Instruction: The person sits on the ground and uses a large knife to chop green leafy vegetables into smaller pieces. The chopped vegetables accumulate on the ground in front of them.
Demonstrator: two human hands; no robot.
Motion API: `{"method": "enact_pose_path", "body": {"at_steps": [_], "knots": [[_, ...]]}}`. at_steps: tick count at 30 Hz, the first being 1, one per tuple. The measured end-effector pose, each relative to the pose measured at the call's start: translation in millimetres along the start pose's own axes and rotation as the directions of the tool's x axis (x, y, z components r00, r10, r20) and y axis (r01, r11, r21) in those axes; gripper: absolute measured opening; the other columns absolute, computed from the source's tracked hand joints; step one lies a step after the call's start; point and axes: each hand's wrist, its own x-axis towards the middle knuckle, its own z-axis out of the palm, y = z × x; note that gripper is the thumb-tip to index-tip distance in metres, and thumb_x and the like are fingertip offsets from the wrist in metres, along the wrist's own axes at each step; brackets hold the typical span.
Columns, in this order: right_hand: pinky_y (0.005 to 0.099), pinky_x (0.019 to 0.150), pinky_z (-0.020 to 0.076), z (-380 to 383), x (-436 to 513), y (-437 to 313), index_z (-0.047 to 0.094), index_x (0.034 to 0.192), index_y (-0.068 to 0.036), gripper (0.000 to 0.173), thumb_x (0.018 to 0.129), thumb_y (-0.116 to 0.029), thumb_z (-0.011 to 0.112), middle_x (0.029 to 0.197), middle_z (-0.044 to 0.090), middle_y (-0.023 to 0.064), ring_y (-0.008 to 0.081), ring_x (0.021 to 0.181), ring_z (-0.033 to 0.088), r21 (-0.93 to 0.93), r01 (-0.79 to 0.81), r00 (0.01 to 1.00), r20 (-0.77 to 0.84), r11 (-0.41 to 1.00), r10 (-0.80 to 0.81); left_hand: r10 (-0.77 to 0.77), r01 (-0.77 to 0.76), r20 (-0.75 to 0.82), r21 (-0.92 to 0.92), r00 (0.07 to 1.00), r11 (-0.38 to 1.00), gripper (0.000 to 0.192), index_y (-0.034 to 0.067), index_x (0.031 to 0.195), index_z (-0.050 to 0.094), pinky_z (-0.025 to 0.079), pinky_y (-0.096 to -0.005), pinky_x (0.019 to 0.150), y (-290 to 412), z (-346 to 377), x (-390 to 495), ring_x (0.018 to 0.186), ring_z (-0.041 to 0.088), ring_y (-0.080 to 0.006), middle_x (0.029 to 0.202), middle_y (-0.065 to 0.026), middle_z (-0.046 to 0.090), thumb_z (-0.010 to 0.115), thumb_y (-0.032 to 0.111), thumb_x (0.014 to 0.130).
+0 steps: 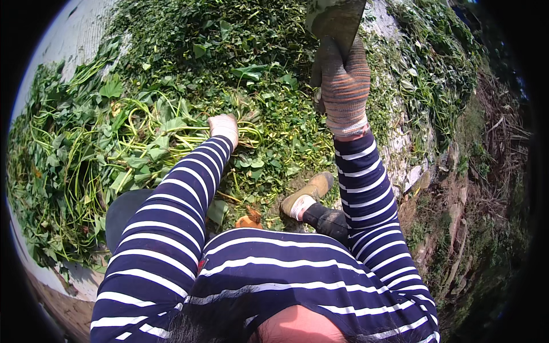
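My left hand (224,128), in a pale glove, grips a bundle of long green leafy vines (188,128). The stems trail off to the left, and their short ends stick out to the right of the fist. My right hand (343,81), in a striped knit glove with a dark palm, is raised at the top right. It is closed on a tool with a broad, dirt-marked metal blade (336,19); the handle is hidden in the fist and the blade's far end is cut off by the picture's edge. Below and between the hands lie chopped leaves and stems (274,128).
Uncut vines heap up on the left (64,171), with more on the right (433,85). A pale ridged surface (81,38) shows at the upper left. My shoe (315,188) rests on the greenery. An orange object (248,221) lies near my body. Dry brush (502,128) covers the right side.
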Motion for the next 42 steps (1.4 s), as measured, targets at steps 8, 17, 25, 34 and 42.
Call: {"method": "enact_pose_path", "body": {"at_steps": [8, 17, 25, 34, 42], "knots": [[0.0454, 0.102, 0.0444, 60, -154, 141, 0.054, 0.139, -0.014, 0.047, 0.095, -0.031, 0.058, 0.121, 0.063, 0.0289, 0.0429, 0.118, 0.058, -0.792, -0.511, 0.448, 0.085, 0.333, 0.890, -0.021, 0.021, 0.010, 0.038, 1.000, 0.999, 0.022, 0.012, 0.111, 0.070, 0.055, -0.0450, 0.080, 4, 0, 1, 0.099, 0.072, -0.0245, 0.107, -0.0091, 0.074, 0.056, 0.016, 0.095], [0.0247, 0.050, 0.0417, 16, -17, 69, 0.067, 0.104, -0.003, 0.017, 0.099, -0.018, 0.059, 0.071, 0.061, 0.0036, 0.0128, 0.055, 0.054, -0.036, 0.004, 1.000, 0.002, 0.999, -0.004, -0.043, 0.043, 0.021, 0.034, 0.999, 0.999, 0.022, 0.015, 0.114, 0.068, 0.053, -0.0417, 0.082, 4, -3, 1, 0.102, 0.071, -0.0214, 0.110, -0.0054, 0.073, 0.056, 0.019, 0.097], [0.0427, 0.101, 0.0454, 50, -183, 146, 0.048, 0.146, -0.016, 0.055, 0.092, -0.026, 0.055, 0.120, 0.065, 0.0273, 0.0397, 0.112, 0.064, -0.848, -0.452, 0.379, 0.097, 0.276, 0.920, -0.017, 0.018, 0.019, -0.037, 1.000, 0.999, 0.023, 0.009, 0.113, 0.067, 0.056, -0.0437, 0.079, -3, 4, 4, 0.099, 0.072, -0.0270, 0.107, -0.0129, 0.073, 0.054, 0.015, 0.096], [0.0237, 0.045, 0.0344, 37, -12, 32, 0.066, 0.108, -0.006, 0.015, 0.100, -0.015, 0.057, 0.072, 0.059, 0.0004, 0.0071, 0.052, 0.046, 0.153, 0.011, 0.999, -0.032, 0.988, -0.006, -0.001, -0.015, 0.150, 0.101, 0.989, 0.995, 0.104, 0.007, 0.139, 0.046, 0.029, -0.0630, 0.112, -7, -21, -14, 0.128, 0.055, -0.0328, 0.137, -0.0152, 0.057, 0.094, 0.049, 0.057], [0.0434, 0.104, 0.0448, 48, -183, 144, 0.054, 0.139, -0.013, 0.049, 0.092, -0.028, 0.057, 0.128, 0.063, 0.0224, 0.0370, 0.119, 0.060, -0.811, -0.480, 0.373, 0.156, 0.334, 0.914, 0.018, -0.018, 0.078, -0.002, 0.997, 1.000, 0.078, 0.007, 0.120, 0.061, 0.056, -0.0423, 0.088, -15, -1, -11, 0.108, 0.069, -0.0292, 0.118, -0.0139, 0.068, 0.097, 0.033, 0.056]]}}
